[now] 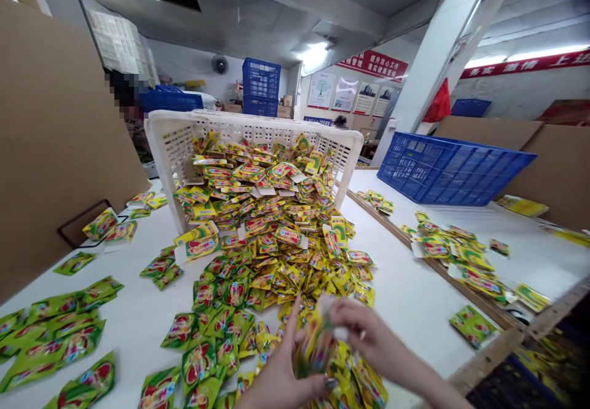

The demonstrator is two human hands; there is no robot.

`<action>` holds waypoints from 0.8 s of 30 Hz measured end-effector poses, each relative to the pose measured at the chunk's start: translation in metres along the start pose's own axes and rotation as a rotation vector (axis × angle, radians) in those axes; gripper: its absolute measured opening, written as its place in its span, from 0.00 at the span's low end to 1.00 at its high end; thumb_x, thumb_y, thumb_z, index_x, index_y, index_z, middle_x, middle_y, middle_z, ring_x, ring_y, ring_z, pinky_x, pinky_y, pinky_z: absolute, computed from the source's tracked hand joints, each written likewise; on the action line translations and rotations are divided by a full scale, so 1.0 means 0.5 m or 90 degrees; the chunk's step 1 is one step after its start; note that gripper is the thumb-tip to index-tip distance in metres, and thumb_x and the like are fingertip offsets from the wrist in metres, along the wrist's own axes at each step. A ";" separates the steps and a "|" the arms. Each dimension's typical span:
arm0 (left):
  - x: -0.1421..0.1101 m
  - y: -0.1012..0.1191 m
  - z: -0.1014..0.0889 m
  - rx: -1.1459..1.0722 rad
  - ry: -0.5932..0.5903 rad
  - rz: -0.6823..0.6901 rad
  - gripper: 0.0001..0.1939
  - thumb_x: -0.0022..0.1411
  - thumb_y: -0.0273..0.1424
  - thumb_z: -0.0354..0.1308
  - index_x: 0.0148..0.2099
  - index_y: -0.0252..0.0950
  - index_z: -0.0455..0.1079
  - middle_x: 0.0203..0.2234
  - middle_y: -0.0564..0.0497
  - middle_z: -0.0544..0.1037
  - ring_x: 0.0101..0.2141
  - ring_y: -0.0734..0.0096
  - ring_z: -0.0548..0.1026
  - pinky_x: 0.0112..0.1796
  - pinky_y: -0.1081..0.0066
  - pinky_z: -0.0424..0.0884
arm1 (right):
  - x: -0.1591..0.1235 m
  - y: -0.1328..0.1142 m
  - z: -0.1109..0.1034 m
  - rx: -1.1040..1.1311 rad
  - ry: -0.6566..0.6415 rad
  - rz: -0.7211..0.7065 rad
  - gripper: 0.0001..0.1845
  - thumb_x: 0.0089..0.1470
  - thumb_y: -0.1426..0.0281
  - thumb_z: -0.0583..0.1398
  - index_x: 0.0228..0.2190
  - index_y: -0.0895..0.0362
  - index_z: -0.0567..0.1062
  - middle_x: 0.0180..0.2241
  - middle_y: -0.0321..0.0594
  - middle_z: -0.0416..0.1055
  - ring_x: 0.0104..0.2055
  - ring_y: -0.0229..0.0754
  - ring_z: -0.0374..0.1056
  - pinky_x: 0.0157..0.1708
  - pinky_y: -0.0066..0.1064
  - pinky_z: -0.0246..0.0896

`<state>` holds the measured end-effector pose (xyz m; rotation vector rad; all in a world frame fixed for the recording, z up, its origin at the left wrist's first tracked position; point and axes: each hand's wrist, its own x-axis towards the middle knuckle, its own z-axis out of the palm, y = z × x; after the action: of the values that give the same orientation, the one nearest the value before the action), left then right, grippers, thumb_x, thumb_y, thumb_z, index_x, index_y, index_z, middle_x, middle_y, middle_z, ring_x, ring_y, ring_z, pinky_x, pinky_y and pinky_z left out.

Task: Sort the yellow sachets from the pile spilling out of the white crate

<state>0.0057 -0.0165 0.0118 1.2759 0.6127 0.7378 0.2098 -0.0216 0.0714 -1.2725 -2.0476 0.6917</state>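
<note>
Near the bottom middle, my left hand (286, 369) is closed around a small printed carton (314, 342), blurred by motion. My right hand (366, 330) pinches at the carton's upper end. Whether anything else is between its fingers is hidden by the blur. Around and below my hands lie yellow sachets (286, 277) in a loose heap. Green sachets with red fruit prints (198, 360) are piled to the left. Beyond them, flat yellow-and-red cartons (271, 203) spill from a white plastic crate (162, 144) tipped on its side, its mouth facing me.
Strips of green packets (55, 335) lie at the left, beside a cardboard wall (59, 138). A wooden ledge (391, 230) divides the white tabletop. Past it stand a blue crate (452, 169) and scattered cartons (456, 252). Another person (126, 92) is partly visible behind the crate.
</note>
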 end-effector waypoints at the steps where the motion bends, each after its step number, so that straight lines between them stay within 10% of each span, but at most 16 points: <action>1: 0.001 0.004 -0.005 0.041 0.039 0.021 0.50 0.49 0.34 0.62 0.62 0.44 0.27 0.55 0.44 0.60 0.56 0.61 0.57 0.54 0.62 0.54 | -0.003 0.022 -0.046 -0.073 0.069 0.024 0.12 0.46 0.76 0.49 0.28 0.52 0.70 0.31 0.40 0.69 0.32 0.43 0.66 0.30 0.33 0.61; 4: 0.010 0.010 -0.035 0.129 0.225 0.095 0.34 0.55 0.38 0.56 0.59 0.44 0.43 0.58 0.45 0.55 0.58 0.62 0.51 0.57 0.58 0.46 | 0.000 0.086 -0.186 -0.472 0.339 0.220 0.12 0.49 0.72 0.49 0.35 0.56 0.69 0.37 0.48 0.69 0.32 0.49 0.66 0.32 0.41 0.60; 6: 0.021 0.006 -0.062 0.102 0.301 0.133 0.24 0.58 0.39 0.51 0.55 0.39 0.51 0.53 0.42 0.62 0.54 0.61 0.60 0.55 0.58 0.53 | 0.014 0.116 -0.229 -0.574 0.343 0.262 0.17 0.51 0.71 0.48 0.42 0.61 0.66 0.45 0.56 0.64 0.34 0.53 0.66 0.32 0.45 0.59; 13: 0.021 0.018 -0.143 0.186 0.422 0.136 0.16 0.57 0.38 0.48 0.46 0.36 0.57 0.44 0.43 0.67 0.46 0.62 0.66 0.48 0.63 0.63 | 0.124 0.151 -0.045 -0.433 -0.029 0.025 0.25 0.41 0.76 0.57 0.45 0.55 0.69 0.46 0.43 0.68 0.47 0.46 0.62 0.45 0.35 0.58; 21: -0.041 0.055 -0.191 0.565 0.175 -0.103 0.08 0.51 0.30 0.52 0.35 0.40 0.69 0.33 0.52 0.72 0.37 0.64 0.70 0.37 0.69 0.65 | 0.119 0.149 -0.037 -0.234 0.033 0.088 0.18 0.46 0.78 0.51 0.38 0.58 0.73 0.40 0.50 0.72 0.44 0.53 0.65 0.45 0.46 0.55; 24: -0.055 0.055 -0.196 0.655 0.190 -0.156 0.07 0.50 0.28 0.50 0.33 0.38 0.67 0.32 0.49 0.71 0.37 0.61 0.69 0.38 0.65 0.63 | 0.087 0.122 -0.027 -0.088 0.072 0.131 0.13 0.49 0.72 0.50 0.35 0.58 0.71 0.36 0.48 0.73 0.39 0.50 0.68 0.40 0.45 0.61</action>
<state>-0.0905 0.0261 0.0201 1.9774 1.4804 0.3887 0.2406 0.0440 0.0474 -1.5818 -1.9182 0.5616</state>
